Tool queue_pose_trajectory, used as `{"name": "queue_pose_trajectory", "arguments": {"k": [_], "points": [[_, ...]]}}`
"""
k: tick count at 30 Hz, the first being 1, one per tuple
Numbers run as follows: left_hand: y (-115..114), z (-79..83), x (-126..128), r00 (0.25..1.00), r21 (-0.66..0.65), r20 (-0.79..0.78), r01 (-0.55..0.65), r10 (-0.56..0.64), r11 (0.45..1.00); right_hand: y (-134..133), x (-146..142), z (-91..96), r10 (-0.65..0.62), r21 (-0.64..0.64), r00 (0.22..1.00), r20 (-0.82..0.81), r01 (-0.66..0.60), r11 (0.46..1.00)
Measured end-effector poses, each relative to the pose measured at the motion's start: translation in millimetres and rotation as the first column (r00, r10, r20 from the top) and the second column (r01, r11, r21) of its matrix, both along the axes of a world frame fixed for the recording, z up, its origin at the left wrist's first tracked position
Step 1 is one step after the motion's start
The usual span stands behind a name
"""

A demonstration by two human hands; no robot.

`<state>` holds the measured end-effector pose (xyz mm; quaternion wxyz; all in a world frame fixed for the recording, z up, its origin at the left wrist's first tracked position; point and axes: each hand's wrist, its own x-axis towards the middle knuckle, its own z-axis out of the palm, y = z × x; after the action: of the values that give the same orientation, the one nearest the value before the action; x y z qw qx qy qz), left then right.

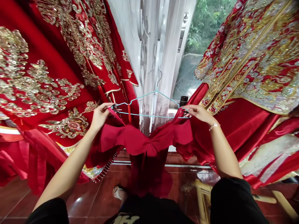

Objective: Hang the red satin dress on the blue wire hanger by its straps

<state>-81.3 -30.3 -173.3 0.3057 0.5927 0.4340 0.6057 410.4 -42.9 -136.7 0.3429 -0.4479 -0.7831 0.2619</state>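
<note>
A pale blue wire hanger (149, 107) hangs level in front of me, its hook up against a sheer curtain. My left hand (100, 116) pinches one shoulder of a dark red garment (147, 140) at the hanger's left end. My right hand (198, 113) pinches the other shoulder at the right end. The garment's neck sags open in a wide curve below the hanger's lower bar, and its body drops toward the floor. The hanger's tips are partly hidden by my fingers.
Red robes with dense gold embroidery (39, 81) hang at the left, and another (254, 68) hangs at the right. Behind are a sheer white curtain (130, 37), a window handle (182, 32) and a small black object (183, 100). A wooden frame (203, 199) stands on the tiled floor (98, 199).
</note>
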Motion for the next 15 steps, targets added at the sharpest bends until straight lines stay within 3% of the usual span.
{"name": "queue_pose_trajectory", "arguments": {"k": [5,8,12,15], "points": [[17,36.4,7,0.989,0.135,-0.13,-0.059,0.077,0.989,7,11,-10.2,-0.048,0.13,0.994,0.096,0.035,0.991],[30,55.0,19,0.976,0.134,-0.211,0.076,-0.046,0.988,14,15,-15.2,-0.068,0.183,0.989,0.13,0.043,0.982],[42,58.8,35,0.903,0.162,-0.348,0.323,-0.253,0.932,16,15,-16.8,-0.091,0.204,0.985,0.145,0.061,0.977],[45,53.8,39,0.836,0.239,-0.51,0.364,-0.202,0.9,14,12,-15.6,-0.091,0.173,0.988,0.126,0.069,0.982]]}}
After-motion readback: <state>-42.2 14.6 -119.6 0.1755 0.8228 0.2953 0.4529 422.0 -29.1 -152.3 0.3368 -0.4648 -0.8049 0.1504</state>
